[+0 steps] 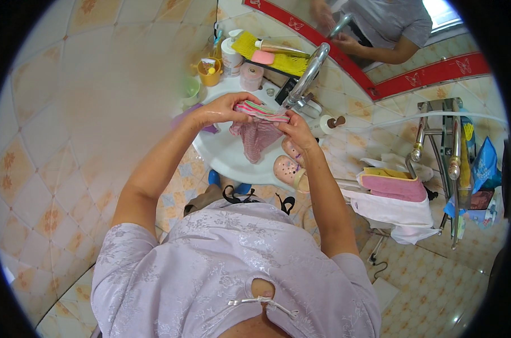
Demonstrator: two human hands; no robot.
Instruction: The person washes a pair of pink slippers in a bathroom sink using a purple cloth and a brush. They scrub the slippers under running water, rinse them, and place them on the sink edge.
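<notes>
A pink textured cloth [256, 141] with a band of colourful stripes along its upper edge hangs over the white washbasin [217, 149]. On its left end my left hand [231, 108] is closed, fingers over the striped band. My right hand [297, 131] pinches the other end of that band. The cloth stretches between both hands and its lower part droops into the basin. Just beyond it stands the curved chrome tap [310, 70], its spout near the striped band. Whether water is running I cannot tell.
Behind the basin are a yellow mug [209, 78], a white bottle [231, 59], a pink jar [251, 77] and a yellow mesh cloth [295, 62]. Pale clogs [288, 168] sit by the basin's right edge. Towels [393, 190] hang at right, below a red-framed mirror [385, 87].
</notes>
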